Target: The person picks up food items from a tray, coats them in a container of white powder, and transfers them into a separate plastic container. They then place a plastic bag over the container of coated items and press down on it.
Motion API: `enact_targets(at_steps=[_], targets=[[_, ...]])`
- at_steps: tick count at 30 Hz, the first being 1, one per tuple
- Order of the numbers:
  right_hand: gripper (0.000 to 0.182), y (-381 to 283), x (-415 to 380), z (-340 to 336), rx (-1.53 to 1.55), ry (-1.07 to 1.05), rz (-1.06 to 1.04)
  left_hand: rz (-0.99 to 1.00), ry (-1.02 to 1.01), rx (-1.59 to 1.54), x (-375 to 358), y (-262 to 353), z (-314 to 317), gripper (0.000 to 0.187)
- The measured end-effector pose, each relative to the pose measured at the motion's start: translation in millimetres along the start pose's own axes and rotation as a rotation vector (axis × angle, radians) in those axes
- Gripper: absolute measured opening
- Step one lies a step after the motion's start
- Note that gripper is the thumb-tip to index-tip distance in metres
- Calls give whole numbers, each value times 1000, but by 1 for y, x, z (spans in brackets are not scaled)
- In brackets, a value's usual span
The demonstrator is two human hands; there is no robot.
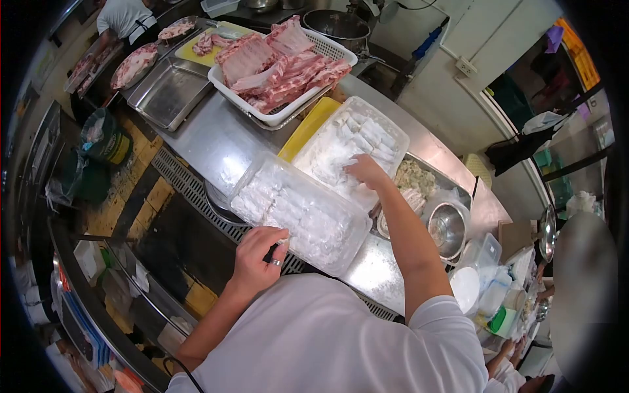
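Head view: coated pieces (288, 213) fill much of the near tub (359, 243); others lie in the far tub (401, 135), so coating appears part-complete. My right hand (368, 171) curls at the powder (321, 157), my left hand (261, 257) narrows beside the near rim; I cannot tell whether either grips anything.

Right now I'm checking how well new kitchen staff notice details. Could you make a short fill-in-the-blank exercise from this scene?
The hand that wears a ring is the person's ____ one.
The other hand reaches into a tub that holds powder of a ____ colour.
Between that tub and the basket of raw ribs shows a flat surface coloured ____.

Missing words: left; white; yellow
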State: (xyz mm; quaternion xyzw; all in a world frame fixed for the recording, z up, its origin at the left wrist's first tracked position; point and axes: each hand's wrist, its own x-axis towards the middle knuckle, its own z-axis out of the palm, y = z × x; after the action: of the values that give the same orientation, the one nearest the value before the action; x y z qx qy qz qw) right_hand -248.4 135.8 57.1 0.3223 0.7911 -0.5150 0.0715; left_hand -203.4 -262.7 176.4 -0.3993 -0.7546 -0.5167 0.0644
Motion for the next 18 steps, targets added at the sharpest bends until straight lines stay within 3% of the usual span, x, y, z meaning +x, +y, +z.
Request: enact_targets(at_steps=[4,7,10,13,16,18], targets=[[60,-11,13,-26,179,-138,-12,-21,16,18,-5,-3,-7,21],[58,-30,10,-14,-74,33,-48,-31,22,21,-7,-3,-9,21],[59,-17,24,18,-714,23,-287,-15,14,20,-6,1,-9,22],[59,-12,28,22,-447,-9,-276,-1,21,26,-5,0,-12,23],[52,-10,16,5,-366,102,-261,-26,35,28,-11,-2,-17,23],[48,1,-1,-5,-540,19,-309,-39,49,23,-15,-5,-16,23]])
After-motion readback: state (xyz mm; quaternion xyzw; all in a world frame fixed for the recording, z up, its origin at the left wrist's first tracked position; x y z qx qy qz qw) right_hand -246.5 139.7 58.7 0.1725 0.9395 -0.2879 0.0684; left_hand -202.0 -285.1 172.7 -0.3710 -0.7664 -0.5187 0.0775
